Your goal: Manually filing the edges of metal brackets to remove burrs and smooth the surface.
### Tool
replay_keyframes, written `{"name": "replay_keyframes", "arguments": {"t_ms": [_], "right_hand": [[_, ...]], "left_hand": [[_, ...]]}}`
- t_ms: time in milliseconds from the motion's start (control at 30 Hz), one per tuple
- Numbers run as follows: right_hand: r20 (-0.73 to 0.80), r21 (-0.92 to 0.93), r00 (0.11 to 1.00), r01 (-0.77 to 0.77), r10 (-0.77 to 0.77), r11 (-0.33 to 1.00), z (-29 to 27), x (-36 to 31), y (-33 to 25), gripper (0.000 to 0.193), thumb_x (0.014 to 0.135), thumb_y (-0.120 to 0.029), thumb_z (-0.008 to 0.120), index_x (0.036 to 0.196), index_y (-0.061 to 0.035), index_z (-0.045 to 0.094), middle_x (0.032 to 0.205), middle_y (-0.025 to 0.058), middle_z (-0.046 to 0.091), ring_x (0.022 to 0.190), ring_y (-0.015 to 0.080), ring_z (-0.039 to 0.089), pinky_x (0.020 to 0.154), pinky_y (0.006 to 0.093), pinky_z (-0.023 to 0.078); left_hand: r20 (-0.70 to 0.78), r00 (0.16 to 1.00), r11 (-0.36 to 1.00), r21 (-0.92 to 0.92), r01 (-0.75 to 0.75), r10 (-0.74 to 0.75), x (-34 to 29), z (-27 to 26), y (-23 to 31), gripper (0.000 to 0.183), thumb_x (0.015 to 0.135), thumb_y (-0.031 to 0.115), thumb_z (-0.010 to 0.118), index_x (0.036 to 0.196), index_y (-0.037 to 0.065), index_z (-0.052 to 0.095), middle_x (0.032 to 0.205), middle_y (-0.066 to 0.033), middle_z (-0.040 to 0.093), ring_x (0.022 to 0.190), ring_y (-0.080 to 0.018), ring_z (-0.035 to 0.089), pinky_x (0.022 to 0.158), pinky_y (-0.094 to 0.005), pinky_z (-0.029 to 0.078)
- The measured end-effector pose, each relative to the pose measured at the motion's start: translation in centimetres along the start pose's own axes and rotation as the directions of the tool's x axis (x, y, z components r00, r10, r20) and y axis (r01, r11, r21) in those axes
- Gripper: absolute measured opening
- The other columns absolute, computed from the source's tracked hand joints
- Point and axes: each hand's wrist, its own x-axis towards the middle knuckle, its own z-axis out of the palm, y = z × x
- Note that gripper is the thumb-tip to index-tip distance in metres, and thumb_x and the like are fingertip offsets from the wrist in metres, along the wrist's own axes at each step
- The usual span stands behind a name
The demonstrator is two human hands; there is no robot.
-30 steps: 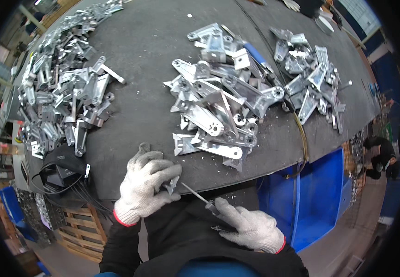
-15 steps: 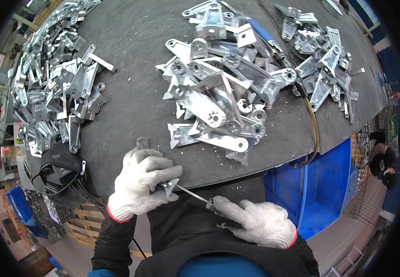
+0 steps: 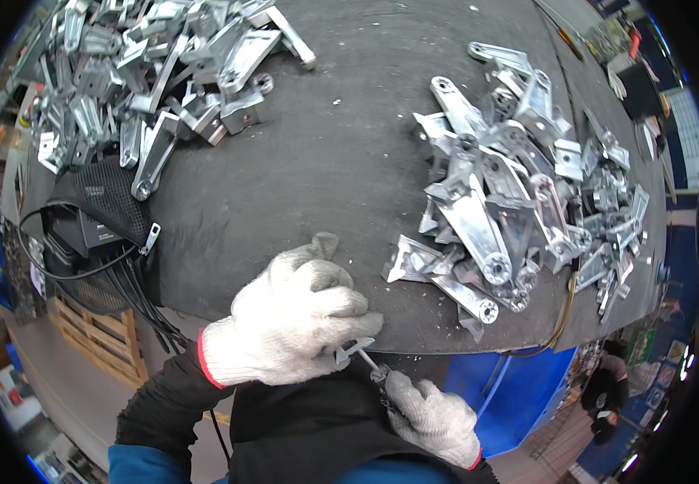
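Note:
Both my hands wear white knit gloves with red cuffs. Near the front edge of the table, my left hand (image 3: 301,315) is closed round a small silvery metal part (image 3: 353,352); its fingers hide most of it. My right hand (image 3: 434,415), lower and to the right, grips a hand tool with a thin metal rod (image 3: 368,360) and a grey collar (image 3: 379,375). The rod points up and left to the metal part; I cannot tell whether its tip is inside it. The tool's handle is mostly covered by the glove.
A heap of cast metal brackets (image 3: 479,226) lies on the dark table (image 3: 285,185) at right, another pile of metal parts (image 3: 156,73) at far left. A black mesh pouch (image 3: 99,206) with cables sits at the left edge. A blue bin (image 3: 519,395) stands below right.
My view has swung, so the heaps sit elsewhere in the picture. My hands are closer together, and less of the rod shows between them. Both grips stay the same.

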Motion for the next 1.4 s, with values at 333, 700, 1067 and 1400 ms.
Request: {"name": "replay_keyframes", "arguments": {"t_ms": [333, 700, 1067, 1400], "right_hand": [[0.065, 0.104, 0.987, -0.153, 0.147, 0.983, -1.0, 2.7, -1.1, 0.047, 0.084, -0.027, 0.080, 0.127, -0.0203, 0.064, 0.090, 0.0155, 0.070, 0.074, 0.0421, 0.072, 0.061, 0.0518, 0.058], [0.467, 0.645, 0.849, -0.136, -0.247, 0.752, -0.5, 5.1, 5.6, 0.094, 0.084, -0.027, 0.084, 0.160, -0.0015, 0.035, 0.126, 0.0251, 0.068, 0.114, 0.0385, 0.071, 0.094, 0.0421, 0.057], [0.585, 0.047, 0.798, -0.214, 0.147, 0.976, -2.9, 4.6, 0.6, 0.072, 0.083, -0.035, 0.085, 0.141, -0.0089, 0.051, 0.115, 0.0235, 0.071, 0.106, 0.0444, 0.069, 0.086, 0.0518, 0.056], [0.446, 0.608, 0.841, -0.537, 0.307, 0.585, 1.5, 2.9, -0.5, 0.079, 0.075, -0.022, 0.089, 0.147, -0.0110, 0.059, 0.103, 0.0025, 0.074, 0.095, 0.0131, 0.070, 0.091, 0.0327, 0.055]], "left_hand": [[-0.154, 0.987, 0.998, 0.040, -0.041, 0.046, -0.2, 1.4, -0.8, 0.048, 0.057, 0.039, 0.079, 0.103, 0.026, 0.076, 0.101, 0.0073, 0.057, 0.106, -0.0193, 0.062, 0.102, -0.0474, 0.056], [-0.094, 0.994, 0.993, -0.104, -0.057, 0.047, -0.2, 1.4, -1.4, 0.030, 0.069, 0.031, 0.077, 0.097, 0.023, 0.078, 0.096, 0.0059, 0.058, 0.099, -0.0179, 0.060, 0.099, -0.0455, 0.059], [-0.120, 0.992, 0.998, -0.051, -0.037, 0.030, 0.0, 1.6, -1.1, 0.033, 0.065, 0.032, 0.078, 0.097, 0.023, 0.078, 0.097, 0.0066, 0.060, 0.100, -0.0184, 0.060, 0.095, -0.0448, 0.059], [-0.165, 0.986, 0.992, -0.113, -0.055, 0.036, 0.0, 1.8, -1.3, 0.035, 0.062, 0.032, 0.079, 0.095, 0.019, 0.078, 0.096, 0.0054, 0.060, 0.098, -0.0196, 0.060, 0.097, -0.0492, 0.059]]}}
